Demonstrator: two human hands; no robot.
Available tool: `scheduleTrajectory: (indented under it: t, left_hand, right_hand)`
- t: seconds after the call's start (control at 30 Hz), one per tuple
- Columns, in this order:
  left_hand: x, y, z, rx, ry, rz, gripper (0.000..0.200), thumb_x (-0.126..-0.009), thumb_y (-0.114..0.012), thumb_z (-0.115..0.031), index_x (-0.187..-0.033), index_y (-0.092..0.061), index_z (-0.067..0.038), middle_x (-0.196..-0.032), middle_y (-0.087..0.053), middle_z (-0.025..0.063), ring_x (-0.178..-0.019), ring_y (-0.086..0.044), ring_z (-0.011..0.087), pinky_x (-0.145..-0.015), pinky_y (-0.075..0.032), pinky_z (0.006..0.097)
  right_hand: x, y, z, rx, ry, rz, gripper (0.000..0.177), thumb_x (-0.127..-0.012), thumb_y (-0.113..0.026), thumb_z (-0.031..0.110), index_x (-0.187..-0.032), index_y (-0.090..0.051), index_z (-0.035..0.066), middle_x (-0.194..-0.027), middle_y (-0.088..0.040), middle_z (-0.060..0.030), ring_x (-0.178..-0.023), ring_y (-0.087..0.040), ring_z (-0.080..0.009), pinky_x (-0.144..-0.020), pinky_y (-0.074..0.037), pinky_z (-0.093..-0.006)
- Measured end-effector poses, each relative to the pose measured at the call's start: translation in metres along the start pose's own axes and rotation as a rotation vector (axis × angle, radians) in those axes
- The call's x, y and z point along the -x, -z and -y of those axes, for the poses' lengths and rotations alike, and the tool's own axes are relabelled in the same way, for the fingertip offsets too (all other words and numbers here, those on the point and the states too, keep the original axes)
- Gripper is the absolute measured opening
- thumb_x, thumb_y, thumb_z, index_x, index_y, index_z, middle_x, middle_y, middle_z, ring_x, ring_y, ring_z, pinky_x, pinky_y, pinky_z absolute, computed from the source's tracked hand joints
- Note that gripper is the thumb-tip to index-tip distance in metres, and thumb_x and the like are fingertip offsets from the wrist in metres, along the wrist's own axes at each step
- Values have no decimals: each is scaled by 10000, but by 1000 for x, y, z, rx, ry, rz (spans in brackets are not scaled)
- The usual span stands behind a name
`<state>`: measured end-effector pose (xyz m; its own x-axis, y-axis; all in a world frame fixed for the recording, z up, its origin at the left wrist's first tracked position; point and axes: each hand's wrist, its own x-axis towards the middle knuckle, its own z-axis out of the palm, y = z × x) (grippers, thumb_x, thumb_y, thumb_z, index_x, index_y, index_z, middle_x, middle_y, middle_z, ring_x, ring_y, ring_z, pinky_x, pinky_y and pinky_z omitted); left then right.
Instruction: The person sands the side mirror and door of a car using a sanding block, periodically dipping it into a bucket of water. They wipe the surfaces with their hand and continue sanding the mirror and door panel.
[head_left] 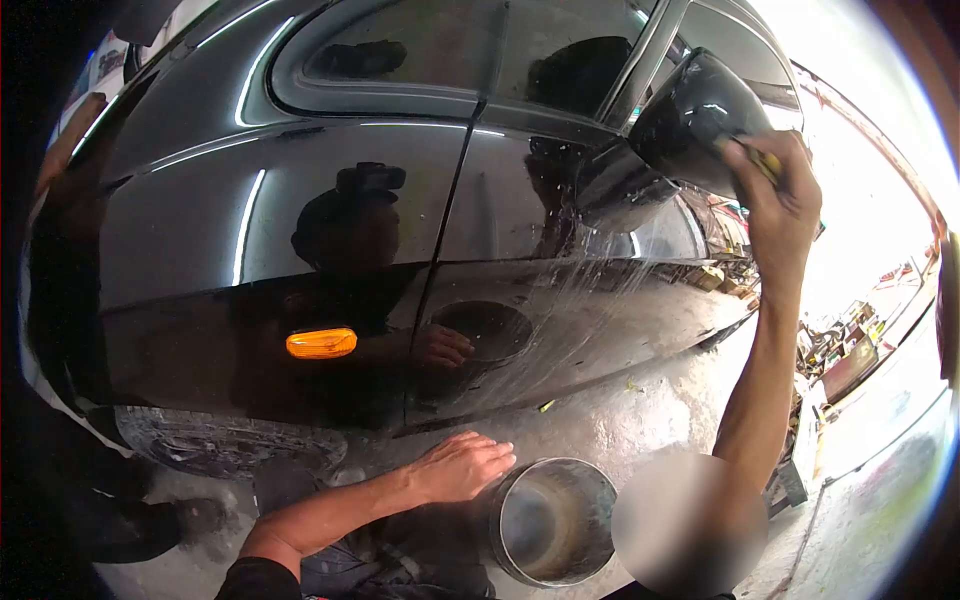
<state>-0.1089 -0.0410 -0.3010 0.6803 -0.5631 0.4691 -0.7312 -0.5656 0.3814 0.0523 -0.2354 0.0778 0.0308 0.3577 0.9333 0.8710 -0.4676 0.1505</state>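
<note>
My right hand [778, 185] is closed around a small yellow-and-dark piece [768, 165], whose kind I cannot make out. It is at the outer edge of the black side mirror [690, 115]. Whitish wet streaks run down the glossy black car door [560, 310] below that mirror. Lower down, my left hand [466, 467] holds nothing, its fingers loosely stretched towards the right. Just beside those fingertips stands a round metal bucket [598, 510] with cloudy liquid at its bottom.
An orange side marker lamp [321, 343] sits on the car's black fender [200, 330], above a tyre [220, 440]. The concrete floor [650, 405] is wet. Cluttered items [850, 365] line the far right. A blurred round patch covers part of the lower right.
</note>
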Motion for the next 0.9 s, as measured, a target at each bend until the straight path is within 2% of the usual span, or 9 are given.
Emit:
scheduleTrajectory:
  t: [0.03,0.13,0.3,0.5,0.63,0.73,0.8,0.87,0.9]
  left_hand:
    - [-1,-1,1,-11,-4,-1,291,-919,-685,-113,-1191,-691,-8,-1266,-693,197,-1138,-693,325,-970,-538,450]
    - [1,-6,4,-14,-10,-6,304,-916,-688,-119,-1199,-690,-9,-1267,-693,195,-1141,-691,327,-979,-535,449]
    - [5,5,-1,1,2,-56,294,-926,-645,-105,-1198,-691,-2,-1248,-704,190,-1124,-696,318,-980,-530,449]
    - [-9,19,-10,128,-90,-113,267,-927,-714,-107,-1181,-727,-28,-1249,-717,155,-1086,-718,311,-946,-571,422]
    - [-21,79,-35,101,-173,-265,272,-902,-733,-79,-1171,-732,-34,-1223,-731,144,-1039,-737,282,-879,-601,397]
    - [-40,140,-54,-7,-249,-400,274,-872,-738,-32,-1147,-735,-28,-1191,-739,153,-1012,-744,273,-842,-613,377]
    - [-63,181,-71,-155,-315,-478,277,-856,-729,5,-1132,-735,-17,-1171,-741,165,-1011,-747,284,-858,-612,379]
    - [-88,208,-81,-230,-335,-600,271,-864,-708,16,-1133,-731,-7,-1167,-739,179,-1033,-742,295,-900,-601,394]
    - [-102,220,-82,-371,-372,-655,279,-871,-704,10,-1148,-728,-12,-1193,-732,173,-1065,-731,303,-925,-590,403]
  right_hand:
    - [-7,-6,9,101,153,18,224,-828,-841,145,-889,-676,7,-850,-620,-64,-810,-545,-213,-746,-436,-335]
    - [-13,-14,24,195,269,31,203,-823,-836,127,-887,-684,9,-880,-630,-64,-837,-550,-219,-757,-441,-340]
    - [20,14,-23,137,183,-29,186,-817,-826,34,-965,-715,13,-938,-662,-91,-854,-603,-207,-772,-473,-321]
    - [-6,-11,18,259,418,34,168,-784,-823,99,-912,-714,86,-859,-583,-51,-832,-543,-255,-765,-451,-377]
    - [23,20,-27,162,206,-35,127,-811,-823,124,-905,-745,87,-826,-596,-35,-824,-547,-220,-771,-445,-364]
    - [13,14,-15,197,225,22,107,-829,-810,146,-902,-750,98,-840,-609,-43,-813,-546,-239,-766,-433,-374]
    - [-4,-4,9,256,396,-2,155,-856,-796,238,-862,-709,109,-845,-620,-54,-806,-548,-271,-773,-426,-394]
    - [-5,-10,20,326,505,-57,198,-840,-819,171,-910,-697,32,-842,-624,-56,-802,-586,-245,-739,-460,-359]
    - [1,-4,14,299,415,-81,208,-849,-815,209,-887,-686,50,-839,-622,-60,-798,-578,-255,-745,-453,-369]
